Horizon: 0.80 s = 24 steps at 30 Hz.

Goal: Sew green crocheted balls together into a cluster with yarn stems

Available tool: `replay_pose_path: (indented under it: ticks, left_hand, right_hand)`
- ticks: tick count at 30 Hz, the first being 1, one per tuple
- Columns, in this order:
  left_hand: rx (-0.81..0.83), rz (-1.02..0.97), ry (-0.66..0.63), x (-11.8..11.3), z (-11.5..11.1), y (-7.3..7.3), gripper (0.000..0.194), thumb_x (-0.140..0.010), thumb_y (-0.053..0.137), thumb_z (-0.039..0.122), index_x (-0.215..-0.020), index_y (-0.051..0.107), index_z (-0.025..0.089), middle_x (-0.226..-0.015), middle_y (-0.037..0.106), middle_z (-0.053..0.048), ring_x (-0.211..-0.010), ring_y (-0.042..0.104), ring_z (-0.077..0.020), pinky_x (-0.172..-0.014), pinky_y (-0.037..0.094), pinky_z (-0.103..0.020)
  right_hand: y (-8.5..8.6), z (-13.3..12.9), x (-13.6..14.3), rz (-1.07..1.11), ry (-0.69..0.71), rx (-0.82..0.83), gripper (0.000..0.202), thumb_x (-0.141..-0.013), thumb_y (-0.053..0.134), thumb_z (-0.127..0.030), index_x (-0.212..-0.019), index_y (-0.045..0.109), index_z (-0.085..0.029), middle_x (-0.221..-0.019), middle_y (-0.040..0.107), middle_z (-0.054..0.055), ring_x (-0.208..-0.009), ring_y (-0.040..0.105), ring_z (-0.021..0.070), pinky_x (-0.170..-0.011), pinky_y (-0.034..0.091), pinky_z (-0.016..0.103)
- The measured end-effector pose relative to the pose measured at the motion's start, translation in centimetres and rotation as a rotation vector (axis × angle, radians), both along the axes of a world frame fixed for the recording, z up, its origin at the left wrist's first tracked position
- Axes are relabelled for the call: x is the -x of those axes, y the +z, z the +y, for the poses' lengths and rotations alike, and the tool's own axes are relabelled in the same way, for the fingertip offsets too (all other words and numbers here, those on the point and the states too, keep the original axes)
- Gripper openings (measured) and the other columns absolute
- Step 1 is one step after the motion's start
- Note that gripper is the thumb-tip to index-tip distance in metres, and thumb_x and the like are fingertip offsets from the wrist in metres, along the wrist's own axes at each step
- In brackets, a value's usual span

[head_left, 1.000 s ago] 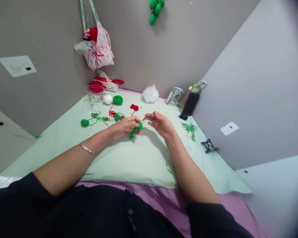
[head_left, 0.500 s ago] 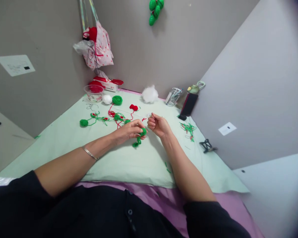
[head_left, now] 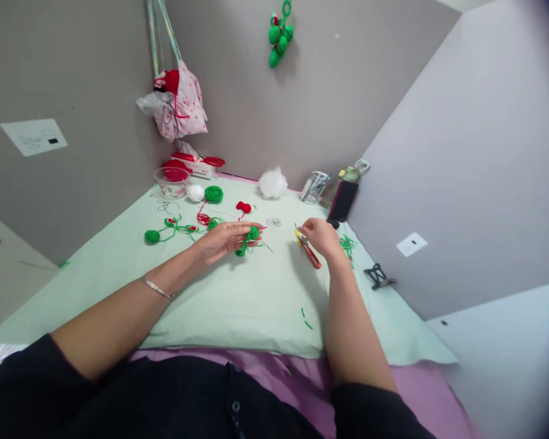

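Observation:
My left hand [head_left: 222, 241] is closed round a small green crocheted piece [head_left: 252, 233], whose narrow green tail [head_left: 241, 250] hangs below the fingers. A thin dark needle-like sliver [head_left: 268, 247] lies just right of it. To the right, my right hand [head_left: 321, 235] pinches the yellow end of a pair of orange-handled thread snips [head_left: 310, 255]; the handle slants down toward me. Beyond my left hand lie a red crocheted piece [head_left: 244, 208], a green yarn ball [head_left: 214, 194] and a white ball [head_left: 195, 193].
White stuffing [head_left: 272, 183], a clear pen cup [head_left: 315, 188] and a leaning phone [head_left: 343, 201] stand along the back. Green yarn scraps [head_left: 348, 244] and a black stand [head_left: 379, 276] lie right. A plastic tub [head_left: 171, 184] stands left, under a hanging dotted bag [head_left: 187, 103].
My right hand has moved right and down from beside the green piece to the snips, which now show. My left hand has shifted slightly left with the green piece, its fingers straighter.

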<state>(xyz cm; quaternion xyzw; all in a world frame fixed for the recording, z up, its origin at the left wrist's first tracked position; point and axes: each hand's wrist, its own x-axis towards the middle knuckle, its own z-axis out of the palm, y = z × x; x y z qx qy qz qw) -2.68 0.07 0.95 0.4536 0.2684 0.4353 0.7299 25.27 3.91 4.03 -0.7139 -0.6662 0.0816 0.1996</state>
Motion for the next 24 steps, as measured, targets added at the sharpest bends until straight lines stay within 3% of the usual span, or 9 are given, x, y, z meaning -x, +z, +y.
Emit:
replay_pose_path:
  ticks: [2,4,11,15,17,20,24]
  left_hand:
    - [0.001,0.013,0.018,0.1,0.1,0.0,0.028,-0.087,0.072,0.024,-0.113,0.076,0.012,-0.112,0.077,-0.012,-0.102,0.072,-0.0195,-0.105,0.052,-0.036]
    - [0.003,0.028,0.038,0.1,0.2,-0.1,0.031,-0.085,0.075,0.025,-0.114,0.076,0.013,-0.114,0.076,-0.013,-0.103,0.072,-0.02,-0.105,0.052,-0.037]
    - [-0.041,0.083,0.108,0.1,0.4,-0.4,0.047,-0.07,0.087,0.023,-0.116,0.076,0.019,-0.129,0.071,-0.012,-0.11,0.068,-0.0209,-0.105,0.049,-0.037]
    - [-0.127,0.164,0.139,0.1,0.4,-0.6,0.053,-0.07,0.086,0.025,-0.122,0.074,0.024,-0.137,0.067,-0.01,-0.114,0.066,-0.0207,-0.103,0.047,-0.036]
    - [-0.174,0.191,0.15,0.1,0.4,-0.7,0.055,-0.071,0.085,0.024,-0.125,0.073,0.025,-0.139,0.065,-0.01,-0.114,0.065,-0.0205,-0.101,0.047,-0.035]
    - [-0.235,0.218,0.171,0.0,0.5,-1.0,0.055,-0.071,0.083,0.023,-0.126,0.072,0.025,-0.142,0.063,-0.01,-0.112,0.065,-0.0209,-0.098,0.048,-0.034]
    - [-0.272,0.242,0.177,0.0,0.7,-1.5,0.057,-0.072,0.082,0.024,-0.128,0.071,0.026,-0.143,0.062,-0.009,-0.113,0.065,-0.0223,-0.094,0.051,-0.034]
  right_hand:
    - [-0.1,0.0,-0.8,-0.284,-0.056,0.137,0.019,-0.084,0.065,-0.03,-0.095,0.072,-0.017,-0.104,0.075,0.017,-0.099,0.069,0.0311,-0.078,0.047,0.036]
    - [-0.2,0.0,-1.2,-0.395,-0.053,0.265,0.025,-0.081,0.068,-0.027,-0.102,0.073,-0.015,-0.11,0.074,0.021,-0.102,0.069,0.0341,-0.077,0.047,0.037]
    - [-1.1,0.2,-1.7,-0.37,0.045,0.288,0.027,-0.073,0.072,-0.02,-0.099,0.077,-0.013,-0.101,0.076,0.021,-0.095,0.071,0.0329,-0.076,0.047,0.035]
    - [-1.1,0.7,-2.0,-0.283,0.08,0.201,0.02,-0.083,0.061,-0.019,-0.096,0.075,-0.015,-0.098,0.076,0.015,-0.092,0.071,0.0259,-0.078,0.047,0.031]
    - [-0.8,0.8,-1.8,-0.09,0.111,0.099,0.023,-0.09,0.05,-0.019,-0.099,0.071,-0.017,-0.096,0.075,0.011,-0.086,0.07,0.0205,-0.075,0.049,0.029]
    - [-0.4,0.6,-0.5,0.461,0.224,0.009,0.014,-0.09,0.051,-0.025,-0.088,0.062,-0.018,-0.08,0.068,0.005,-0.07,0.066,0.0161,-0.065,0.05,0.027]
    - [-0.3,-0.8,2.5,0.958,0.429,0.204,0.022,-0.082,0.065,-0.039,-0.083,0.054,-0.02,-0.073,0.064,0.0,-0.07,0.069,0.015,-0.072,0.055,0.028]
